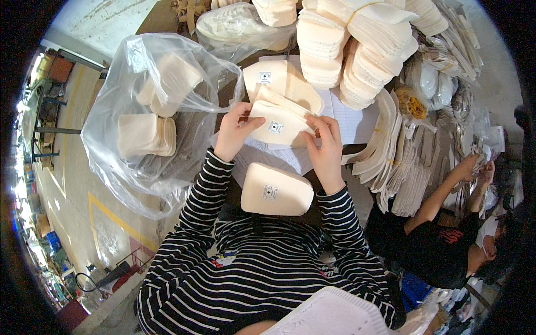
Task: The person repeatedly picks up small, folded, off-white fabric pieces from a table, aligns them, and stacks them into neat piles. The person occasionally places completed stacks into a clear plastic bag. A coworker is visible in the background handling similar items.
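Observation:
Between my two hands is a small stack of cream fabric pads, with a square printed label on the top one. My left hand grips its left edge, thumb on top. At the right edge, my right hand pinches the stack, its layers slightly fanned at the far side. Just beyond lie more cream pads, one of them labelled. Nearer my body rests a thicker cream stack with a similar label on top.
A clear plastic bag holding cream pads is on the left. Tall piles of pads stand at the far right, near bundled strips and yellow rubber bands. Written papers lie underneath. Another person works at the right.

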Demonstrator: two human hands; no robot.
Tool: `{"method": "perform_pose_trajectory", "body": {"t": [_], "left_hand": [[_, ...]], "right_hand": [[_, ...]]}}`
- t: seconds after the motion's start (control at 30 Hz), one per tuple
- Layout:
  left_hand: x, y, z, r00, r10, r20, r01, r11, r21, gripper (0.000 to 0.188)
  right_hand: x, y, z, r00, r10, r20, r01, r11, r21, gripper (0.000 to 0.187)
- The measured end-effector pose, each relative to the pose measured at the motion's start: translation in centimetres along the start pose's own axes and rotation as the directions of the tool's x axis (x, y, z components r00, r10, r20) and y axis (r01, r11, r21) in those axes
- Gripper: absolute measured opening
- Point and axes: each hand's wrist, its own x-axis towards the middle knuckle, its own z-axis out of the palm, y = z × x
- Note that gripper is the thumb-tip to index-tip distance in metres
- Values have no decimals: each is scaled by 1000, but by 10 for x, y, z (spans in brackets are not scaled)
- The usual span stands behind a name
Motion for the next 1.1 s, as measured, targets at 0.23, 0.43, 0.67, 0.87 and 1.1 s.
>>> {"method": "perform_pose_trajectory", "body": {"t": [0.23, 0.43, 0.67, 0.87, 1.1], "left_hand": [[10, -19, -4, 987, 159, 38, -159, 987, -4, 39], [11, -16, -13, 991, 58, 123, -38, 986, -160, 30], [7, -3, -23, 981, 120, 150, -116, 993, -34, 41], [-8, -15, -23, 958, 284, 45, -284, 959, 3, 19], [-32, -24, -9, 975, 193, -111, -197, 980, -24, 25]], "right_hand": [[1, 1, 1, 999, -42, 0, 42, 999, 13, 39], [2, 4, 6, 999, -44, 27, 44, 999, 0, 37], [3, -2, 2, 991, -131, 39, 133, 990, -41, 25], [-4, 1, 6, 984, -104, 147, 89, 990, 105, 33], [-3, -7, 6, 947, -194, 254, 185, 981, 59, 45]]}}
